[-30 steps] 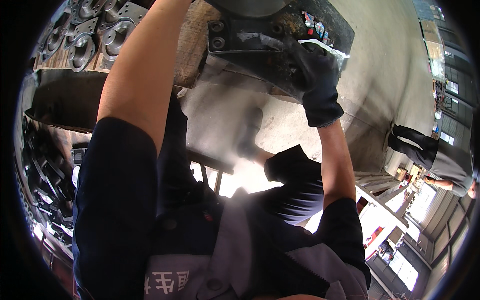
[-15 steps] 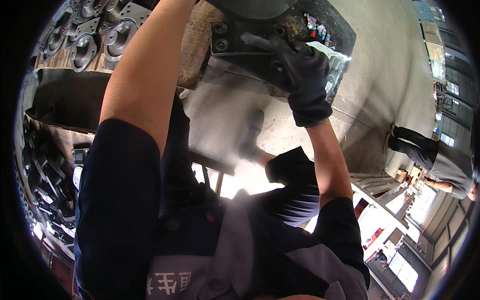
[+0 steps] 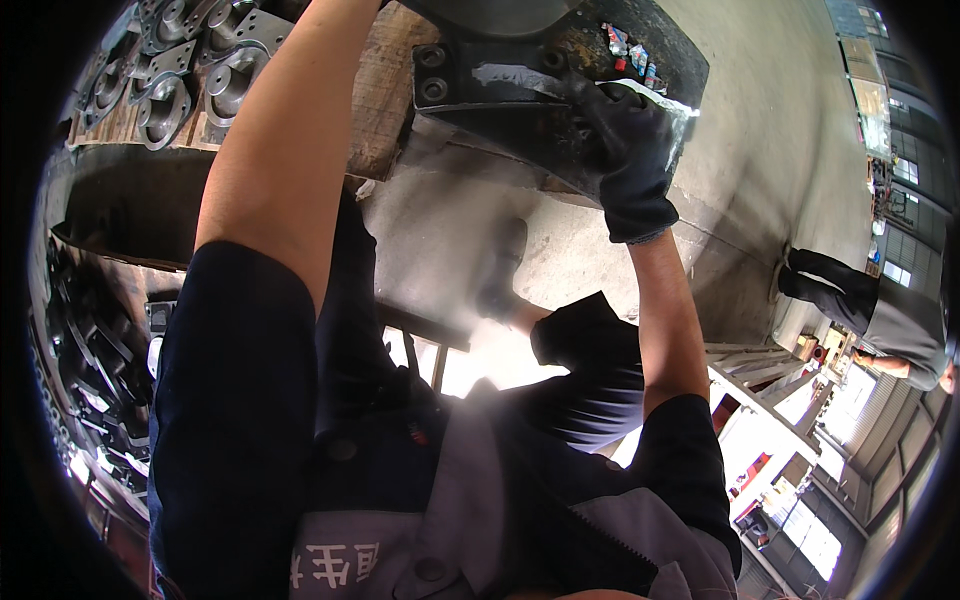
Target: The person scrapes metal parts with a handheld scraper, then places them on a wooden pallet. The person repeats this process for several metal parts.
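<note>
My right hand (image 3: pixel 632 135), in a dark glove, is over the right part of a dark metal block (image 3: pixel 490 98) with round bolt holes. Its index finger stretches toward the right end of a pale grey smear (image 3: pixel 515 76) on the block's upper face. The other fingers bend below it, dark against dark metal, and I see nothing held in them. My left forearm (image 3: pixel 280 150) is bare and reaches up past the top edge, so the left hand is out of sight. Behind the block a large round dark metal part (image 3: pixel 495 15) is cut off by the top edge.
Small tubes (image 3: pixel 630 48) lie on the dark bench top (image 3: pixel 668 45) by a white sheet (image 3: pixel 684 112). Several machined metal parts (image 3: pixel 228 88) sit on wooden boards at upper left, with more dark parts (image 3: pixel 95 345) below. Another person (image 3: pixel 870 300) stands at far right.
My right hand has moved right and slightly down along the block, uncovering more of the grey smear. The view has shifted slightly; my left forearm keeps nearly the same pose.
</note>
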`<state>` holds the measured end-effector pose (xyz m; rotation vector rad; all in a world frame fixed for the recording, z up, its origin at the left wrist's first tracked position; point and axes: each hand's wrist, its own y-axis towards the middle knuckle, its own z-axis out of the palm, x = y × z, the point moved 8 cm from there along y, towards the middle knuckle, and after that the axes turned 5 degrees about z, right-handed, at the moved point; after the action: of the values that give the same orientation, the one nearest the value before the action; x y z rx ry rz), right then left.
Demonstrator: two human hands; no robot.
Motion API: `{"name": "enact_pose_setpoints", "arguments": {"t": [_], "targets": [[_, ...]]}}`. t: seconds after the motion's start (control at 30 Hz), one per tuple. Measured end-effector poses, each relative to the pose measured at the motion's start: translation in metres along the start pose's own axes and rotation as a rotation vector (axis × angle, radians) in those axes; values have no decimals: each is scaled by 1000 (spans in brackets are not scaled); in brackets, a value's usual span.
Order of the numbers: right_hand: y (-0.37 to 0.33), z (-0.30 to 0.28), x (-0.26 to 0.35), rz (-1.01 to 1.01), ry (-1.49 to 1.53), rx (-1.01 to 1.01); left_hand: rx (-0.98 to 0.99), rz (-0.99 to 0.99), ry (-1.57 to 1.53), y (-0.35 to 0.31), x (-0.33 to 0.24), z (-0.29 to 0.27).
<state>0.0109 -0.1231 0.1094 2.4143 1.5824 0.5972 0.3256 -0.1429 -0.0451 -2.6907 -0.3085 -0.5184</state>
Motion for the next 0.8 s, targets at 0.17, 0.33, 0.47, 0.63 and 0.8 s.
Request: {"name": "enact_pose_setpoints", "arguments": {"t": [0.17,0.33,0.47,0.63,0.8], "targets": [[-3,-4,-4,-25,139,-28,5,-5,-3,1,2,1],[0,-4,18,43,72,108,8,-5,-5,2,3,3],[2,6,31,-87,-140,55,12,-8,-7,2,5,5],[4,10,28,-53,-68,79,19,-3,-8,3,5,6],[-2,15,-6,433,306,207,24,-4,-17,5,4,8]]}}
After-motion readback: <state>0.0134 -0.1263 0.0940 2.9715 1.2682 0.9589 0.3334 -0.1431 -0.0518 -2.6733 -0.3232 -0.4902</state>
